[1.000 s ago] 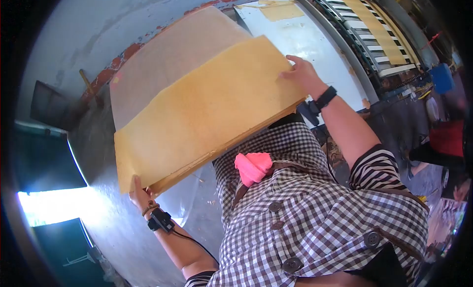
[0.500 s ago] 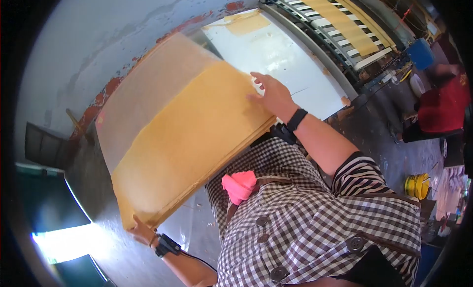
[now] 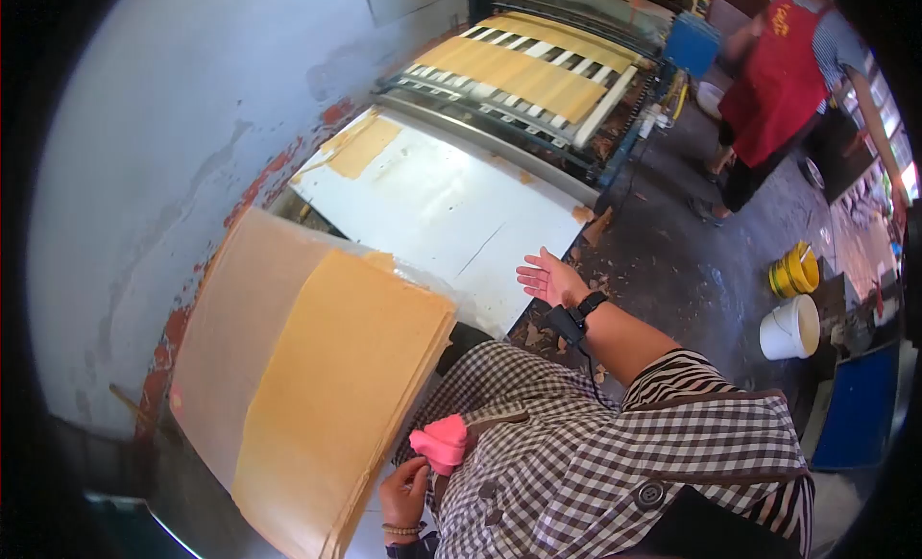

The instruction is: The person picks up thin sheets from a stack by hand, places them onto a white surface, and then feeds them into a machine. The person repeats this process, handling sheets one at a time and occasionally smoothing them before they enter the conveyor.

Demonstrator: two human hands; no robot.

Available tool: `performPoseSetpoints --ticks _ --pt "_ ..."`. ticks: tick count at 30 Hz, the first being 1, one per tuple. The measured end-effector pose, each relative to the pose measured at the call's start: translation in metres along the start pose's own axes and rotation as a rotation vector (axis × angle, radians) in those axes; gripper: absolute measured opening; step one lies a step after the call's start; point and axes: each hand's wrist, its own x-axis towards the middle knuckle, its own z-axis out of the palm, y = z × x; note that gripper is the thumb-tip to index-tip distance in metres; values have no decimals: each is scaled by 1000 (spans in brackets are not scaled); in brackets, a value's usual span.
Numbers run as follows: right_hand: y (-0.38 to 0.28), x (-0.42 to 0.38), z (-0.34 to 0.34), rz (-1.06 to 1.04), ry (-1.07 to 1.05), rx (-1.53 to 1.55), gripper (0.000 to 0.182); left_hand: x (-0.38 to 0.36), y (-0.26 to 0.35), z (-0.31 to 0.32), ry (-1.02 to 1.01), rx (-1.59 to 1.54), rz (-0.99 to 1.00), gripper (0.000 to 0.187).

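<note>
A stack of thin tan sheets point(image 3: 331, 396) fills the lower left, with a paler brownish sheet point(image 3: 226, 328) along its wall side. My left hand point(image 3: 403, 492), a beaded bracelet at its wrist, is beside the stack's near edge with fingers curled in. Its fingertips come right up to the pink cloth point(image 3: 440, 442) at the front of my checked apron point(image 3: 547, 434). My right hand point(image 3: 549, 276) is empty, palm up and fingers spread, over the near right edge of the white sloping board point(image 3: 423, 189). A dark strap and a small black device sit on that wrist.
Beyond the board stands a slatted machine point(image 3: 519, 74) carrying tan sheets. A person in a red apron point(image 3: 778, 84) stands at the upper right. A yellow bucket point(image 3: 795, 271) and a white bucket point(image 3: 789, 328) are on the floor at right. Brown scraps point(image 3: 597, 228) litter the floor beside the board.
Both hands have left the stack: the left drew back to my apron, the right moved out over the board's edge. My view has turned right, bringing the person and white bucket into sight.
</note>
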Motion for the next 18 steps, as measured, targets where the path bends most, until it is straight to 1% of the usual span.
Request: performPoseSetpoints --ticks 2,4,5,6,7,9,12,15,18 --pt "6 4 -8 42 5 115 74 1 -56 21 -45 -88 -174 22" --pt "11 12 -17 63 3 140 75 2 -128 45 69 -12 -81 24" --pt "15 17 -21 73 3 153 76 5 -130 48 125 26 -34 25" --pt "20 22 -25 73 21 181 76 4 -132 52 161 -318 -284 27" --pt "25 26 -27 74 39 208 76 6 -135 50 144 -335 -294 26" --pt "27 28 -29 71 50 237 76 11 -120 46 122 -377 -318 24" --pt "30 29 -39 61 49 252 75 21 -98 45 77 -266 -217 25" --pt "38 33 -47 70 67 271 73 24 -88 48 117 -134 -165 24" --pt "50 29 -50 99 89 299 71 26 -75 39 37 -27 -270 24"
